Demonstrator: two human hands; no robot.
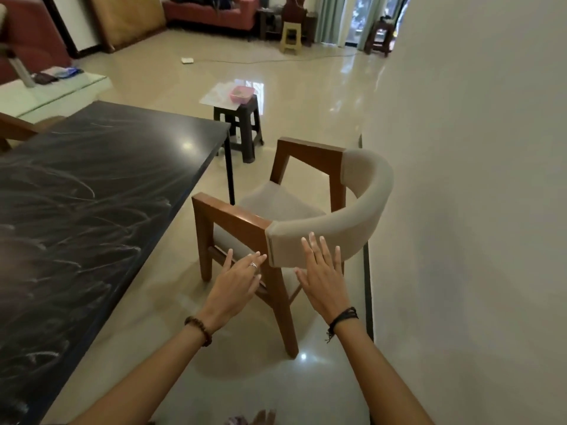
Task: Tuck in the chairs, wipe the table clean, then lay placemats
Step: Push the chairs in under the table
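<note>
— Both hands out front, then?
— Yes. Left hand (pixel 237 285) is spread flat near the chair (pixel 310 210)'s wooden arm; right hand (pixel 322 273) lies wide, fingers straight, on the padded back.
— Which step?
— Tucking in, I'd say. Left of me the table (pixel 92 194) is smeared; the chair stands off its corner, beside the wall (pixel 475 179). Next: push it under.
— Any writing?
— None I can read.

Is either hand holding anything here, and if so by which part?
Nothing is held. The left hand and right hand are open, fingers straight, reaching toward the chair at its padded backrest; contact cannot be told.
</note>
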